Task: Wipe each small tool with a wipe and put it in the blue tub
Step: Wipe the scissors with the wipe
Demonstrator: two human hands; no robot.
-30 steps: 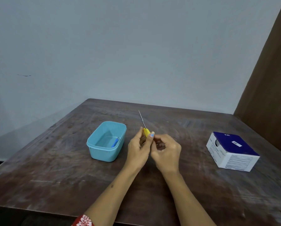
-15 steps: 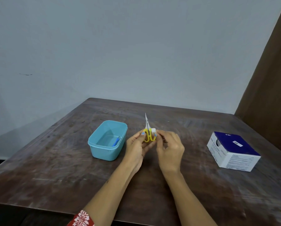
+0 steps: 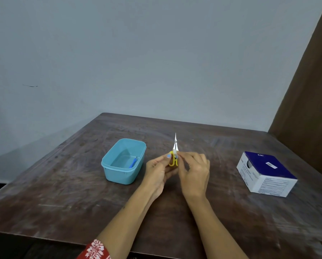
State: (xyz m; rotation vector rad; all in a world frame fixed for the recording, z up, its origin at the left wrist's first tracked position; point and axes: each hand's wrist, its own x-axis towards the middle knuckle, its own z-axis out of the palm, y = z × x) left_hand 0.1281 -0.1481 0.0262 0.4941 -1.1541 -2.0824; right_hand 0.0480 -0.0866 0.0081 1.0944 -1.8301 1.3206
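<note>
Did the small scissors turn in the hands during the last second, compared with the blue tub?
Yes. The scissors turned: earlier the blades leaned toward the blue tub side, edge-on; now they point straight up with both yellow loops facing the camera.

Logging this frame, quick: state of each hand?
Left hand: closed on the scissors.
Right hand: pinching a small white wipe against the scissors.

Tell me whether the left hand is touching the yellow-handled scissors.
Touching. The head view shows the left hand with its thumb pressed against the yellow handle loops of the small steel scissors.
</note>
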